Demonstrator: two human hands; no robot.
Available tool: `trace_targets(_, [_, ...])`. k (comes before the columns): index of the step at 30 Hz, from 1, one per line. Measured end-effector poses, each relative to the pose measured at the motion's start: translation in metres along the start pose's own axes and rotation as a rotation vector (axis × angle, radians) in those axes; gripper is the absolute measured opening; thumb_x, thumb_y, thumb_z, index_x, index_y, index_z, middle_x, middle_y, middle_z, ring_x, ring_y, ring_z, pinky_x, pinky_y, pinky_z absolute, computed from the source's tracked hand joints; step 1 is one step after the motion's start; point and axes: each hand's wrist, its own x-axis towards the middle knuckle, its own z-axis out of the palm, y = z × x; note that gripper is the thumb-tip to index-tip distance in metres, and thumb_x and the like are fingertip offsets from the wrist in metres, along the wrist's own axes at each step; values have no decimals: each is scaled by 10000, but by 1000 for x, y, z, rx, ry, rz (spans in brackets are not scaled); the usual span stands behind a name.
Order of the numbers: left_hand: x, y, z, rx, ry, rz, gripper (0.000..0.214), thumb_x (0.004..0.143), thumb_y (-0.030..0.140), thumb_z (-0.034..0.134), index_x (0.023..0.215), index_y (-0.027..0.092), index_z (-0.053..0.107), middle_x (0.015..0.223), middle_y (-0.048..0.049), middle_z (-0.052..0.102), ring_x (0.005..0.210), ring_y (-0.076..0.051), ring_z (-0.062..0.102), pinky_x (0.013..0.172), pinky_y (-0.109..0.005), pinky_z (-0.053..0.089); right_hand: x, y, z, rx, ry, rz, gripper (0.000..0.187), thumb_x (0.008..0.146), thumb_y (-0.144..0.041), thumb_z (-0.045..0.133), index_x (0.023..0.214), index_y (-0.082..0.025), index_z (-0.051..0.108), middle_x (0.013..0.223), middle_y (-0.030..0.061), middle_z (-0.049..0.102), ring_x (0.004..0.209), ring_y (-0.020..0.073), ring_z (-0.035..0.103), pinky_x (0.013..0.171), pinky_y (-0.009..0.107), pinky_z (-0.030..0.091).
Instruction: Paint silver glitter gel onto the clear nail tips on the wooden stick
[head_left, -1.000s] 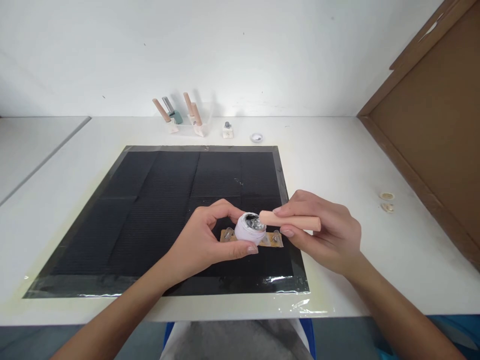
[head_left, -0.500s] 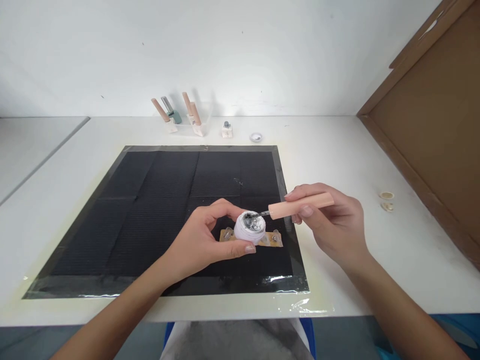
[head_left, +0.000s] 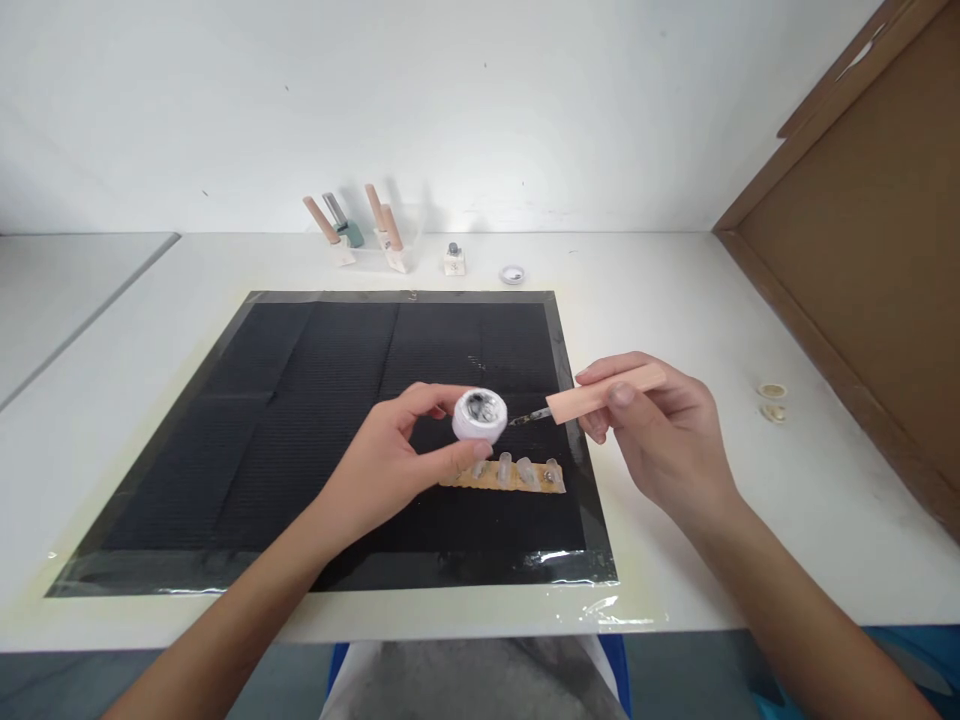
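My left hand (head_left: pixel 409 445) is closed round a small white jar (head_left: pixel 480 420), held tilted above the mat with its opening up; dark and silvery stuff shows inside. Between the fingers and thumb of my right hand (head_left: pixel 660 430) is a nail polish brush (head_left: pixel 606 393) with a peach-coloured handle. Its dark, wet-looking bristles point left, close beside the jar's rim. Below the jar lies a tan strip (head_left: pixel 517 478) bearing several clear nail tips (head_left: pixel 526 469); a silvery bit shows by the rightmost one. My left thumb partly hides the strip's left end.
A black mat (head_left: pixel 330 400) is taped to the white table. At the back stand a clear tray (head_left: pixel 367 258) with several polish bottles, an open white bottle (head_left: pixel 454 262) and a round white lid (head_left: pixel 512 274). Two small round pieces (head_left: pixel 772 391) lie right, near a cardboard panel (head_left: pixel 862 260).
The brush has come out of the jar and sits just right of it. My left hand has moved the jar up and left, uncovering more nail tips on the strip.
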Motion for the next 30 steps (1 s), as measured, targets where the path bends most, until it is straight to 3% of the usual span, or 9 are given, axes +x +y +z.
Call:
trace_targets(3, [7,-12,-7,226,99,-4,399,732,395,697,1105,260,648,1040,-45,692,937,-259,602,813,-393,455,4,2,-2,39,14,90,143,858,-354,630,829,-251,725,618,-30,579,513,88,483,451,218,397])
trace_targets(7, [17,-32,-11,449,126,52,399,755,388,666,1121,229,650,1076,-71,690,1056,-294,547,875,-420,448,8,2,-4,-149,5,95,184,871,-202,583,704,-208,660,623,-32,608,501,72,471,462,210,369])
trace_targets(11, [22,-41,-9,564,83,131,387,744,413,685,1079,221,683,1089,-80,674,1099,-307,499,966,-472,388,9,1,-6,-385,-190,41,259,812,-87,553,571,-180,532,626,-15,637,561,96,528,487,223,375])
trace_targets(14, [23,-43,-7,585,78,147,413,752,441,678,1098,215,683,1110,-91,650,1098,-306,488,972,-481,382,8,1,-7,-472,-356,7,213,776,-65,544,600,-181,514,601,-12,631,522,100,493,479,235,371])
trace_targets(18, [22,-46,-7,610,92,157,416,764,454,666,1101,211,686,1111,-92,637,1101,-302,481,979,-478,376,6,2,-5,-472,-461,-13,155,764,-55,519,676,-179,544,582,-17,611,536,110,509,490,236,387])
trace_targets(24, [22,-47,-7,663,65,154,431,819,455,592,1161,199,651,1152,-98,607,1137,-308,459,994,-488,360,5,5,-1,-466,-502,-8,150,752,-49,529,671,-174,543,604,-24,584,547,100,498,486,220,375])
trace_targets(30, [21,-47,-10,669,19,168,439,818,462,573,1181,223,631,1198,-102,590,1167,-329,449,1000,-509,354,6,4,-2,-510,-451,-13,139,805,-88,505,719,-180,564,615,-9,605,545,110,507,478,227,380])
